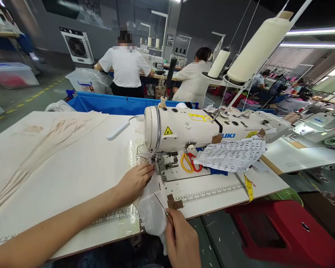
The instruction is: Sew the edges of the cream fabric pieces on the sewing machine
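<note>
Table [72, 167]: white, rulers taped along its near edge.
Sewing machine [201, 128]: white; I see its needle area just right of my left hand.
White fabric [152, 212]: runs from the presser foot over the table edge toward me.
Left hand [135, 182]: fingers flat, pressing the fabric by the foot, not clasped.
Right hand [181, 243]: pinched on a thin metal tool [169, 217] at the fabric edge.
Step, as I judge it: positioning at the foot; next calls for steady alignment.
Needle itself hard to make out; tool type unclear.

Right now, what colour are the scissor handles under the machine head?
Scissors: one yellow handle, one red. Head view.
</note>
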